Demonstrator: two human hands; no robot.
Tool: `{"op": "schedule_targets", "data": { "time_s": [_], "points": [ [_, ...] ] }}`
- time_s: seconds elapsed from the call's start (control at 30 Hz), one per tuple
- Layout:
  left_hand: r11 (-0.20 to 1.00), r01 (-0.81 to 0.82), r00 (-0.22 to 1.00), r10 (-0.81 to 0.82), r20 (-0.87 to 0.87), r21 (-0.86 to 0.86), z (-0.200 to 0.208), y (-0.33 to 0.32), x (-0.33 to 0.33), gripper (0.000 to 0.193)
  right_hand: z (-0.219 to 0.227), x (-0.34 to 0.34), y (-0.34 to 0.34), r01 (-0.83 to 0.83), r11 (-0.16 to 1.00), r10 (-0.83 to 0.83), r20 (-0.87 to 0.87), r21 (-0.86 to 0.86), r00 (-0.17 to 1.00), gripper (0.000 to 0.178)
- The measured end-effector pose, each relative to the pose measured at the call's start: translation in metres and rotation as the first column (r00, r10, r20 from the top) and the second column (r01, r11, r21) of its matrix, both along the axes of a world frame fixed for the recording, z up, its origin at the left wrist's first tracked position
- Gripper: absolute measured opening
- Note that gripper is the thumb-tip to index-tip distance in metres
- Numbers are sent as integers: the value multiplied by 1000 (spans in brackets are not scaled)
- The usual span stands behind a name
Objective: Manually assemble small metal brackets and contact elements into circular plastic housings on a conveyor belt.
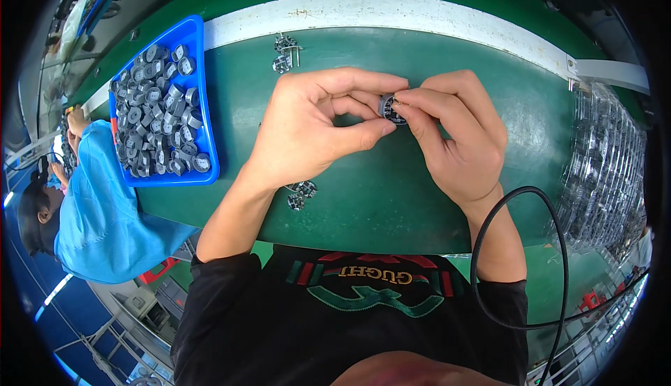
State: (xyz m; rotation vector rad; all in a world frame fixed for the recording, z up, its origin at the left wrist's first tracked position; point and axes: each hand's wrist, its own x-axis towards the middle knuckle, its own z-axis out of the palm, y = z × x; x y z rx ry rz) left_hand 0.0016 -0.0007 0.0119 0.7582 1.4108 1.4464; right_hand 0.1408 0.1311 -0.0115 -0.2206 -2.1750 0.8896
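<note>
Gold capital letters [375, 275] stand in one short line across the chest of your black shirt [293, 337], near five o'clock in the head camera's view. Toward ten o'clock, the small marks on some gray round parts [155, 110] in the blue tray [208, 134] are too fine to read.

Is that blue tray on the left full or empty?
Mostly full: small grey round parts lie heaped over most of the blue tray, with bare blue showing toward its top corner.
</note>
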Motion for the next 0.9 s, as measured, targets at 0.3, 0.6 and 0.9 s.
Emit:
{"op": "schedule_targets", "data": {
  "time_s": [0.3, 0.6, 0.9],
  "points": [
    [997, -73, 997, 73, 6, -36, -5, -1, -3, 32, -9, -2, -6, -64, 987, 65, 5, -145, 998, 21],
    [974, -219, 839, 160, -520, -54, -2, 34, -63, 23, -21, 0, -4, -47, 996, 65, 263, -74, 963, 43],
    [890, -454, 422, 248, -872, 33, -42, 131, -171, 17, -21, -12, -21, -312, 869, 152, 394, 384, 907, 39]
  ]
}}
